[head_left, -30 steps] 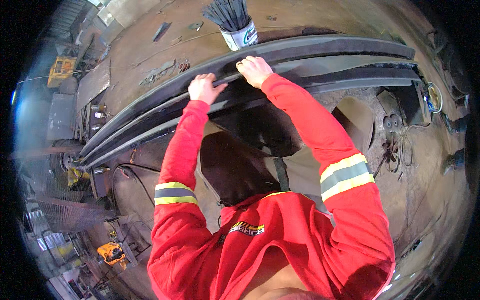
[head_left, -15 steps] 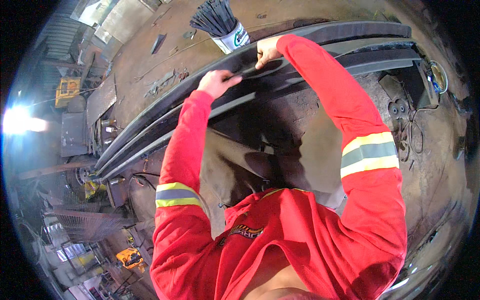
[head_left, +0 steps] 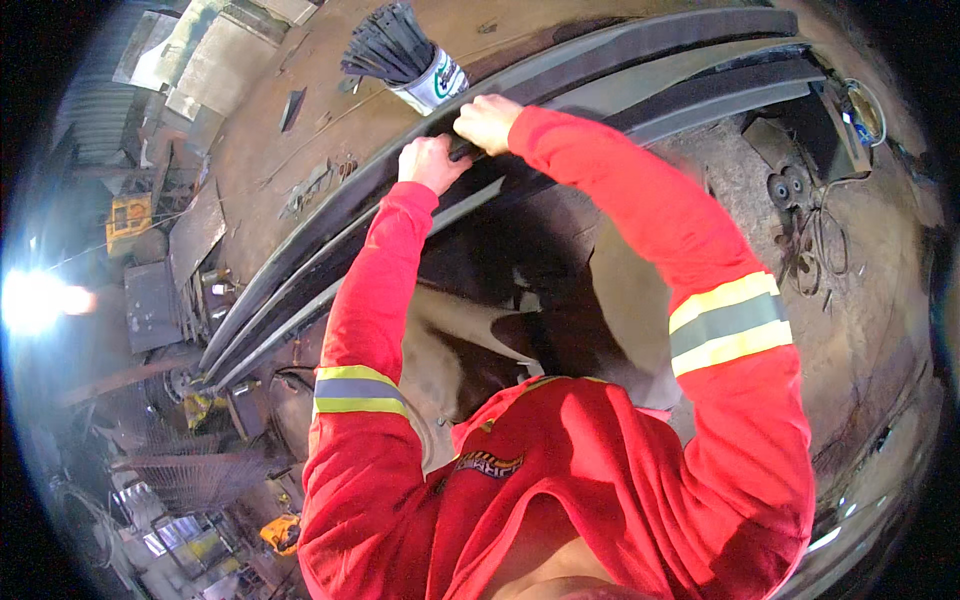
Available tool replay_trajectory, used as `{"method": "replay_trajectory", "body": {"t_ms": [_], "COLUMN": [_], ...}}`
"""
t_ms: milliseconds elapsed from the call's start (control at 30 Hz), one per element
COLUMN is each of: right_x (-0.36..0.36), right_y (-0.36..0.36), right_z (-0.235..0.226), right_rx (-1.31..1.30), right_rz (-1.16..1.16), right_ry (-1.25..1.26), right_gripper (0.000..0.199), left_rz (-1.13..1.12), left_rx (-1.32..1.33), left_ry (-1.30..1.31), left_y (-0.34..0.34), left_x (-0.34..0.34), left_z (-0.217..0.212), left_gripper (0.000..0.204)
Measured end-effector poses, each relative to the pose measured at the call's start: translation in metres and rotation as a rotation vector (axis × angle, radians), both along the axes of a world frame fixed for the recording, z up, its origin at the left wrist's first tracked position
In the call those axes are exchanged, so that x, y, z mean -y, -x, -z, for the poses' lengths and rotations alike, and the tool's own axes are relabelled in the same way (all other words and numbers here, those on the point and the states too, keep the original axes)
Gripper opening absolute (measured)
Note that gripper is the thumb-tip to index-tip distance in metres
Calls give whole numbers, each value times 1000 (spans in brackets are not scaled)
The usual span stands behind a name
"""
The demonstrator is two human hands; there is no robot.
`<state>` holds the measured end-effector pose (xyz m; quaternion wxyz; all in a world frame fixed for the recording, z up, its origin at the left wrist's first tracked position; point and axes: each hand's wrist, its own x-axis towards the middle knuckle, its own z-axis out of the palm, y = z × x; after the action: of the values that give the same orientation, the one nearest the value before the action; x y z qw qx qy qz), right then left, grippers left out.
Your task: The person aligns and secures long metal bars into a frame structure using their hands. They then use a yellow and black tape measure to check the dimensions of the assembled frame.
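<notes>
Several long curved steel bars (head_left: 640,60) lie stacked side by side across a rusty workbench (head_left: 300,130). My left hand (head_left: 432,163) and my right hand (head_left: 487,121) both grip the edge of one dark bar near the middle of the stack, close together, fingers curled over it. Both arms wear red sleeves with reflective yellow and grey bands. A white can (head_left: 432,82) holding several dark flat strips stands just beyond my hands on the bench.
Scrap pieces and a flat plate (head_left: 291,108) lie on the bench top. Small wheels and wire (head_left: 800,215) sit on the right. A yellow machine (head_left: 128,218) and a bright welding glare (head_left: 35,300) are on the left, with metal grates below.
My view has shifted so the bars and can sit higher in the picture. Both hands have stayed on the bar and drawn closer together.
</notes>
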<state>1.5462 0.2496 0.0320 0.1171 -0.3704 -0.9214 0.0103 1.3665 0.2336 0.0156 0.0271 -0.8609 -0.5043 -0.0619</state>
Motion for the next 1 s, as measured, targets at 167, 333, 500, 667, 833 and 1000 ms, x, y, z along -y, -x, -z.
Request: {"method": "replay_trajectory", "body": {"t_ms": [167,333,500,667,833,1000], "right_x": [1,-4,-1,-21,-70,-55], "right_y": [2,-1,-10,-43,-78,-73], "right_z": [27,50,51,-17,-8,-37], "right_rx": [-29,-181,-326,-79,118,153], "right_rz": [55,59,34,-14,-249,-213], "right_ry": [-117,-239,-240,489,733,596], "right_gripper": [15,14,18,42,31,34], "left_rz": [-81,-160,-218,-311,-51,-70], "left_rx": [-44,-103,-110,-13,238,178], "left_ry": [-32,-48,-99,142,424,416], "left_y": [-10,-10,43,70,-52,-77], "left_x": [-3,3,19,29,2,-12], "left_z": [10,7,7,-2,-37,-40], "left_gripper": [37,39,39,46,46,37]}}
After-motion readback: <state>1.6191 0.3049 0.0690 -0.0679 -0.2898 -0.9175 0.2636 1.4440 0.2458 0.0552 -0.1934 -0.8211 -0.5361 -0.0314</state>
